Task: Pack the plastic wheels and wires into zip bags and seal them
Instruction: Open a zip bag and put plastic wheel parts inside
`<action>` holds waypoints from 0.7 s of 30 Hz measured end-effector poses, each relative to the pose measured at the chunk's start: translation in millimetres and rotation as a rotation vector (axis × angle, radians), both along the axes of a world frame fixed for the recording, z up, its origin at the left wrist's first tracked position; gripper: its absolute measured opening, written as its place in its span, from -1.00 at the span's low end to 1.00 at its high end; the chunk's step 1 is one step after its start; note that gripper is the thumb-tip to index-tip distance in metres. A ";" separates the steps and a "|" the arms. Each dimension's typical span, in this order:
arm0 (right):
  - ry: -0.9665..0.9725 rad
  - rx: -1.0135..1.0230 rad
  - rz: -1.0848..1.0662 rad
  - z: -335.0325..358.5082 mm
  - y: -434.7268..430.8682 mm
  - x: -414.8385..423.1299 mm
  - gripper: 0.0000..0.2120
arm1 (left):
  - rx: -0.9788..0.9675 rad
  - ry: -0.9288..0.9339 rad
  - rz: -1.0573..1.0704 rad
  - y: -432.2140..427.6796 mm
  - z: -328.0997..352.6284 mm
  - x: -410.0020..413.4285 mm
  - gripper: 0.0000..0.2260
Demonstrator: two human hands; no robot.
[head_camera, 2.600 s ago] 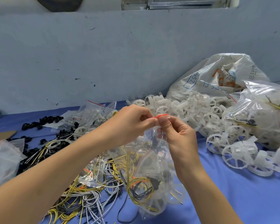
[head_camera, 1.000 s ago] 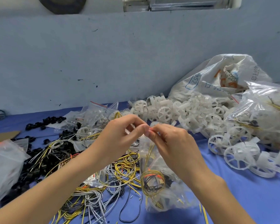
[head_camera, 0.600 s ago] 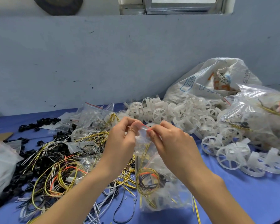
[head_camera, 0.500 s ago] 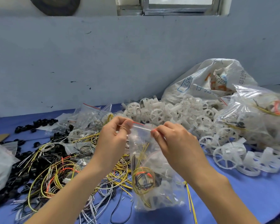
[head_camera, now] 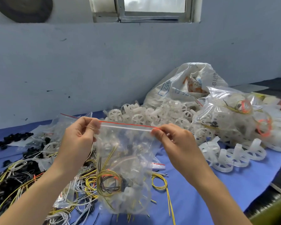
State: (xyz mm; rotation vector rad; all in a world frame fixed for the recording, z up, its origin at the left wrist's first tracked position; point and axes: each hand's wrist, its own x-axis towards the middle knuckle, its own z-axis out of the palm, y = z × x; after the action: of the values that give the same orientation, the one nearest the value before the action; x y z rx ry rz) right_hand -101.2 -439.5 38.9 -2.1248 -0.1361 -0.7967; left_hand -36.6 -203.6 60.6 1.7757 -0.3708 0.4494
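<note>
A clear zip bag (head_camera: 125, 153) with a red strip along its top hangs above the blue table, holding coiled yellow, black and orange wires and white plastic wheels. My left hand (head_camera: 79, 140) pinches the left end of the zip strip. My right hand (head_camera: 173, 142) pinches the right end, and the strip is stretched straight between them. Loose white plastic wheels (head_camera: 154, 114) are heaped behind the bag and more lie to the right. Loose wires (head_camera: 23, 172) in yellow, white and black are piled at the lower left.
A large white printed sack (head_camera: 185, 85) leans on the wall at the back right. Packed clear bags (head_camera: 234, 117) are stacked in front of it. Empty zip bags (head_camera: 62, 125) and small black parts (head_camera: 15, 137) lie at the left. The table's edge (head_camera: 266, 197) runs at the lower right.
My hands have slid apart along the zip strip from its middle to its two ends. The bag has risen and now hangs stretched wide.
</note>
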 end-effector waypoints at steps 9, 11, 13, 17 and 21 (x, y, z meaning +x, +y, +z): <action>-0.008 0.557 0.258 40.6 -46.4 0.0 -0.82 | 0.011 -0.163 -0.121 -65.9 65.1 34.3 -0.80; 0.000 0.569 0.241 56.0 -63.3 19.2 -0.86 | 0.072 -0.147 -0.128 -94.0 87.5 65.5 -0.81; 0.007 0.560 0.142 68.9 -89.1 48.3 -0.81 | 0.148 -0.103 -0.159 -134.1 110.6 109.1 -0.80; 0.028 0.234 -0.253 86.0 -174.7 119.3 -0.73 | 0.325 -0.057 -0.205 -254.6 137.2 210.1 -0.77; 0.278 -0.229 -0.736 91.0 -272.6 198.1 -0.72 | 0.513 -0.006 -0.139 -397.1 113.2 293.4 -0.77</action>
State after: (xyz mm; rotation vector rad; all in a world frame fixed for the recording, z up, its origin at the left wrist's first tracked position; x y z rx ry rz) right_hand 96.9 -712.2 129.9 -2.4997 0.7748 -0.9064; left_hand 256.8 -600.7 173.7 2.2251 -0.6528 0.2732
